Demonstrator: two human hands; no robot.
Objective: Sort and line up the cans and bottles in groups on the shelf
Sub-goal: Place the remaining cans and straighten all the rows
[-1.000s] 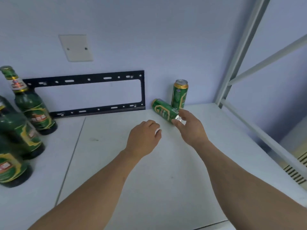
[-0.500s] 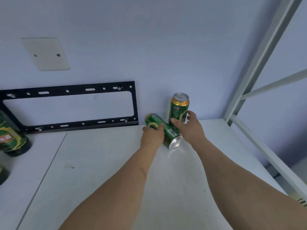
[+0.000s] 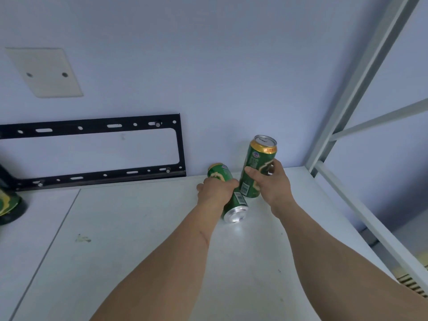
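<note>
Two hands, two green cans at the far side of the shelf

From the head camera we see our left hand [image 3: 216,189] curled over the lying can [image 3: 228,196], which rests on the white shelf [image 3: 139,239] near the wall. Our right hand [image 3: 273,184] wraps the upright can [image 3: 257,167] just right of it. A bottle [image 3: 9,205] stands at the far left edge.

Wall [image 3: 231,66]: pale blue-grey, plain, at the far side. Cover plate [image 3: 44,71]: beige, rectangular, two screws, fixed to the wall at upper left. Mounting bracket [image 3: 97,127]: black metal frame with slots and holes, leaning on the wall at far left. Rack upright [image 3: 361,82]: white metal, right side, with cross bars. Vent grille [image 3: 412,284]: slatted, near right corner, partly cut off.
</note>
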